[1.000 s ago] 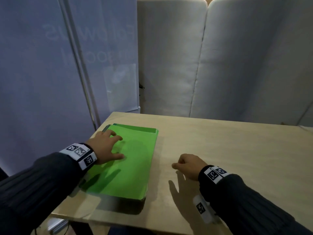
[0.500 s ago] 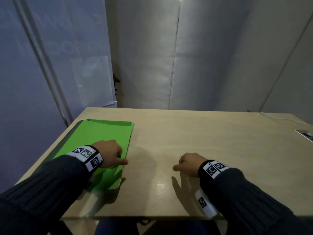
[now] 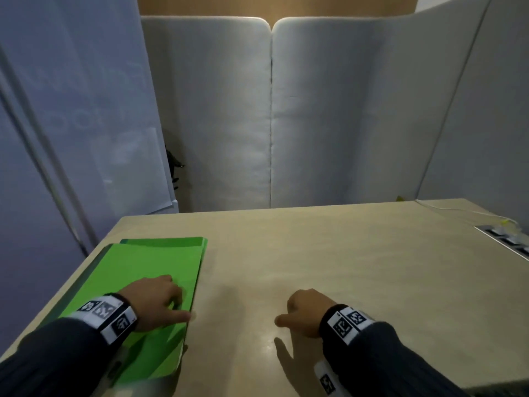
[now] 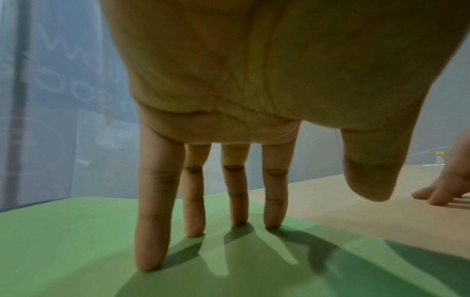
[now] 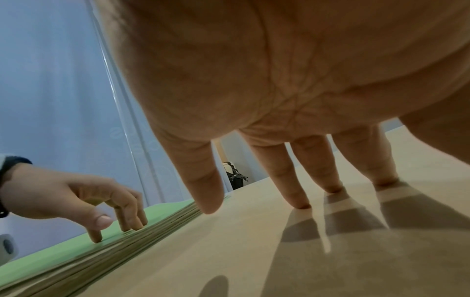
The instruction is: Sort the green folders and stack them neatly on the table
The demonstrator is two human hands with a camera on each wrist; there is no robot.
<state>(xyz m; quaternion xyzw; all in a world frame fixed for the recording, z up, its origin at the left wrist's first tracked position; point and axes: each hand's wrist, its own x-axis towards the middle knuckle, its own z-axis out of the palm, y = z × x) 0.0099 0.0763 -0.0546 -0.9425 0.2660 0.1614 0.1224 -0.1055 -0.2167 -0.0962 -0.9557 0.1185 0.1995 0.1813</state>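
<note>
A stack of green folders [image 3: 154, 267] lies flat at the left side of the wooden table [image 3: 343, 267]. My left hand [image 3: 160, 305] rests on the top folder [image 4: 63, 251] near its right edge, fingertips [image 4: 193, 231] pressing down, thumb over the edge. In the right wrist view the stack's layered edges [image 5: 106, 247] show, with the left hand [image 5: 76, 201] on top. My right hand [image 3: 303, 310] rests on bare wood to the right of the stack, its fingertips [image 5: 302, 205] touching the table, holding nothing.
Grey padded partitions [image 3: 272, 110] stand behind the table and a translucent panel [image 3: 71, 124] stands to the left. A power strip with a white cable [image 3: 503, 239] sits at the table's far right edge.
The head view has tilted up and shifted. My left hand has slid back along the top folder toward the near right edge. The right hand stays on the table.
</note>
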